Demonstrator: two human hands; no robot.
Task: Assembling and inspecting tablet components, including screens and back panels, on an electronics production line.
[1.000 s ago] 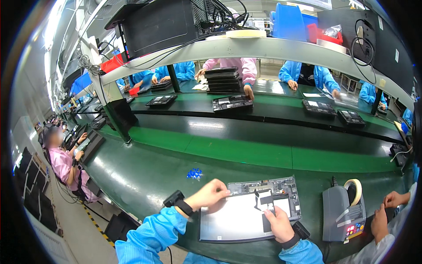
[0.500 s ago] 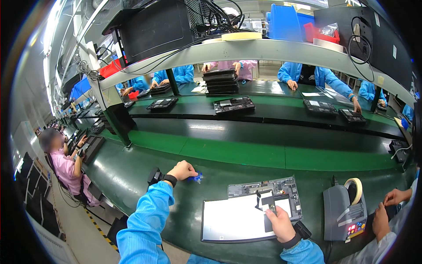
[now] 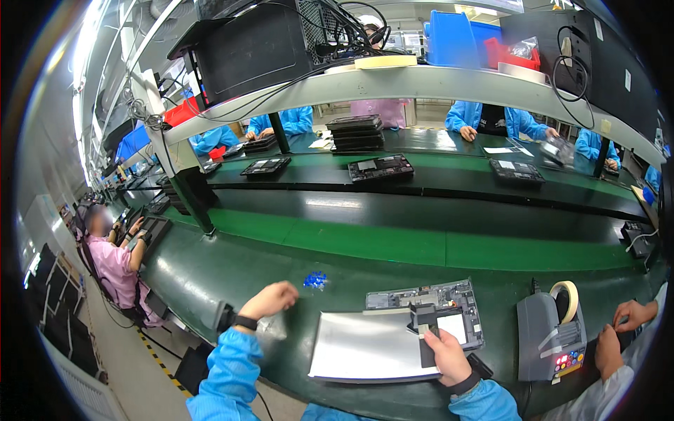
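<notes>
My right hand (image 3: 451, 356) grips the right edge of a thin, silvery display panel (image 3: 372, 347), thumb on top, beside a small dark flap with a pale strip. The panel is tilted and partly covers an opened grey device chassis (image 3: 460, 295) with exposed circuit boards and a white rectangle. My left hand (image 3: 270, 300) hovers over the green bench left of the panel. Its fingers are drawn together, and whatever is between them is too small to tell. Just beyond it lies a little heap of small blue pieces (image 3: 315, 280).
A grey tape dispenser (image 3: 551, 344) with a cream roll stands at right, near another person's hands (image 3: 621, 330). A metal shelf beam (image 3: 421, 83) spans above the bench. Opened devices (image 3: 381, 168) lie on the raised far counter, with a dark stack (image 3: 356, 133) behind and co-workers beyond.
My left hand has drawn back from the blue pieces, toward me and left. The panel's left end has shifted slightly left and tilted. Across the bench, a co-worker has lifted a device.
</notes>
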